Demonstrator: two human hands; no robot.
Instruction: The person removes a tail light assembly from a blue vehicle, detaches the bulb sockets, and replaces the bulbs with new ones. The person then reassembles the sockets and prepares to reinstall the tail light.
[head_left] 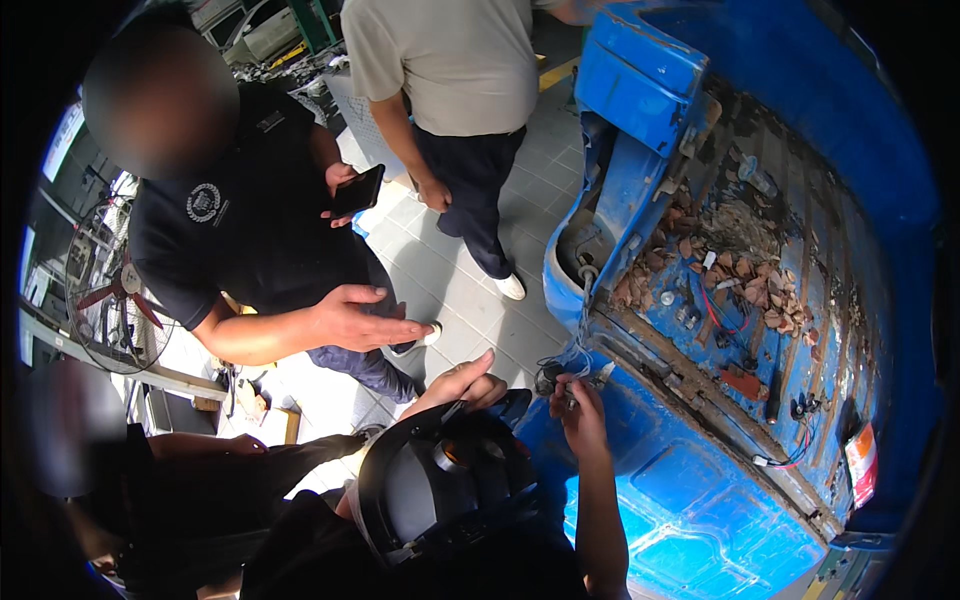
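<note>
At the lower middle of the head view, thin wires are being pinched by the right hand, whose fingers are being kept narrow, almost together. These wires are hanging at the near corner of a blue vehicle body, just beside its worn floor edge. The left hand is being held with the thumb raised and the fingers curled, behind a dark welding mask; whether the mask is being gripped by it cannot be told, because the palm is being hidden. Dry leaves and loose cables are being carried on the body's floor. At the left, a phone is being held by a co-worker in a black shirt, and an open hand is being extended toward the person's left hand. As a judgement, the wires are being handled or checked in this step; for the next move, a steady pinch without hard pulling is probably being called for, with the mask being kept clear.
</note>
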